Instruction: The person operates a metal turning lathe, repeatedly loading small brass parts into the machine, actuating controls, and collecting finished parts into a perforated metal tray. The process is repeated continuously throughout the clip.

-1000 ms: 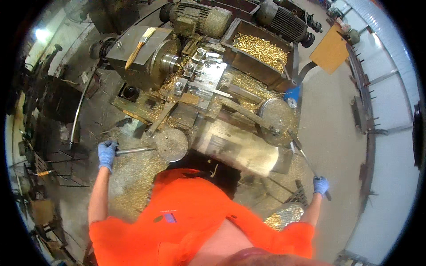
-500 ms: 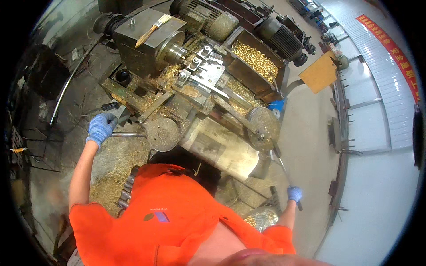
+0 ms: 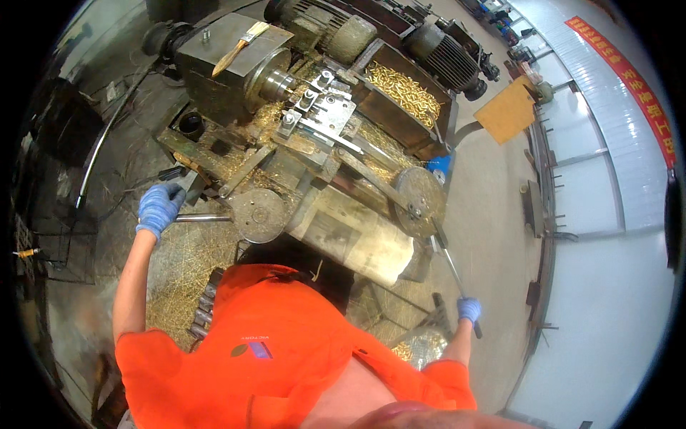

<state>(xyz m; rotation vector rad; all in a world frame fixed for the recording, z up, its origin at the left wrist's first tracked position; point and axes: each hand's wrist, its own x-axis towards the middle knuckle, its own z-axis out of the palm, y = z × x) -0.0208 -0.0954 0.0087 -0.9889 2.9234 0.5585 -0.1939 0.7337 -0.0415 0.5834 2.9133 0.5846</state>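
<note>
My left hand (image 3: 160,209), in a blue knitted glove, is closed round the outer end of a metal lever (image 3: 204,217) that sticks out from the left round disc (image 3: 259,216) of a small lathe. Its fingers lie close to a dark metal block (image 3: 189,184). At the lower right, my gloved right hand (image 3: 469,309) grips a long lever (image 3: 450,263) running down from the right disc (image 3: 419,202). Between the levers and the chuck (image 3: 277,85) sits a bright tool slide (image 3: 329,111) with bolted clamps. Brass shavings cover the bed around it.
A metal bin (image 3: 443,136) of small brass parts (image 3: 404,95) stands behind the slide. A brush (image 3: 240,49) lies on the headstock (image 3: 227,44). Motors (image 3: 446,54) are at the back, and a clear bag of brass parts (image 3: 427,348) sits beside my right forearm.
The whole view has shifted slightly. Both hands stay on their levers, with no clear movement of either lever or of the slide.
</note>
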